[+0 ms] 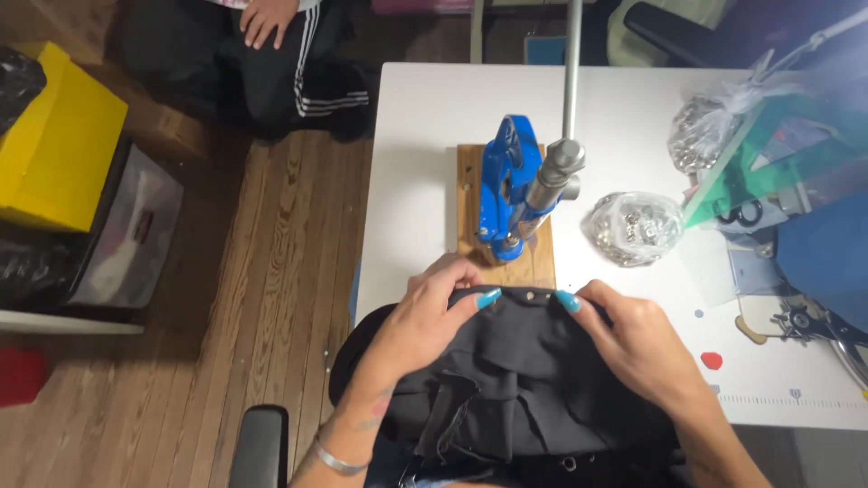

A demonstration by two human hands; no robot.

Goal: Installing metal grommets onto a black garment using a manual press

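Fabric of a dark grey garment (520, 380), matte and creased into several folds, lies bunched at the near edge of a smooth white table (425, 136). Its upper hem is pulled flat, and a small round metal snap (531, 295) shows on that hem between the two thumbs. Directly beyond the hem stands a blue hand press (503, 190) with a grey metal cylinder and a long upright lever, mounted on a rectangular wooden base (470, 203). To the right of the press lies a clear plastic bag of shiny metal snaps (635, 228); a second clear bag of metal parts (701, 131) sits farther back.

The garment lies under and between both hands, spreading toward the person's lap. The left hand (425, 321) is closed on the hem's left part, thumb on top and fingers curled over the far edge. The right hand (633, 339) pinches the hem's right part in the same way. Both thumbnails are painted turquoise. The hands are apart, with the snap between them. A silver bracelet (336, 459) circles the left wrist.
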